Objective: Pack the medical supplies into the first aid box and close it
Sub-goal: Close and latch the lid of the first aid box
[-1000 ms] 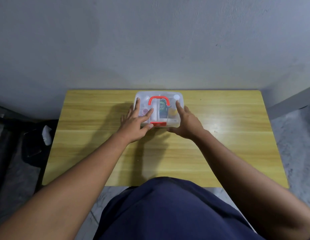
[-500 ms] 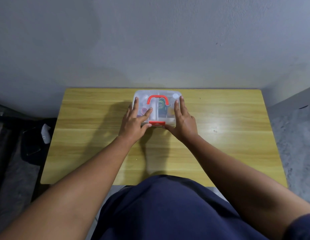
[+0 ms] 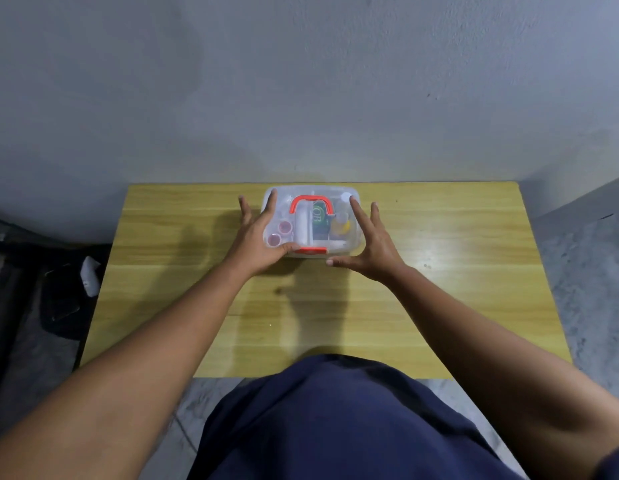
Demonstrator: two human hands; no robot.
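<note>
The first aid box (image 3: pixel 313 221), lid on, sits on the surface (image 3: pixel 439 289) at upper centre of the frame, long axis left to right, with its red latch (image 3: pixel 311 251) on the near edge. The left hand (image 3: pixel 256 244) lies flat on the lid, thumb nearest the latch; the right hand (image 3: pixel 370 247), fingers straight, flanks the box's right side. A green packet (image 3: pixel 318 216) inside seems to read "OB"

One clear first aid box (image 3: pixel 339 194) at upper centre of the frame, sitting on one wooden table (image 3: pixel 439 306). Two hands in shot: left hand (image 3: pixel 256 237), right hand (image 3: pixel 370 247). On the box there's one red handle (image 3: pixel 311 199) and one red latch (image 3: pixel 311 251). Through the lid I count two pink round pots (image 3: pixel 285 228), one white roll (image 3: pixel 303 226), one green packet (image 3: pixel 318 220) and one yellow bottle (image 3: pixel 340 223).
</note>
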